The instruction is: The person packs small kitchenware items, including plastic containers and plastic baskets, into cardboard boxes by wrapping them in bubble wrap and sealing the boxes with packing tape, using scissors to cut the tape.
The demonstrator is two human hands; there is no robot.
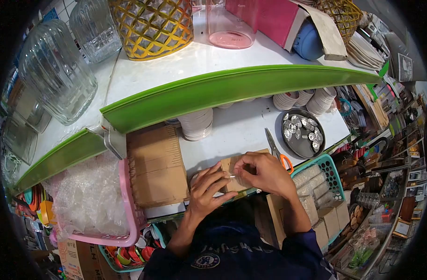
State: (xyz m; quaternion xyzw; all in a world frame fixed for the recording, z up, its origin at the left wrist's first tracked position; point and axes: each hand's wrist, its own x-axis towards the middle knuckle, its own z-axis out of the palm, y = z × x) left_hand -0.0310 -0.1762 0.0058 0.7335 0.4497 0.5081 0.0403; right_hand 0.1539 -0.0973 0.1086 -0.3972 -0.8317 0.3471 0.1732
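Note:
A small brown cardboard box [229, 183] rests at the front edge of the white shelf, between my two hands. My left hand [208, 188] holds the box's left side, its fingers curled along the edge. My right hand [265, 173] is over the right part of the box, thumb and fingers pinched together; what is between them is hidden. A tiny whitish piece [232, 176] shows near the fingertips. Just behind my right hand lie scissors [284, 161] with orange handles. Beyond them, a dark round pan [288, 145] contains several small fluted metal moulds [299, 127].
Flat cardboard [157, 168] lies left of my hands. A pink basket [129, 196] of bubble wrap [92, 196] stands further left. At right, a teal basket [335, 175] holds wrapped packs and small boxes. Overhead runs a green-edged shelf [241, 81] with glassware; stacked white cups [196, 123] stand beneath.

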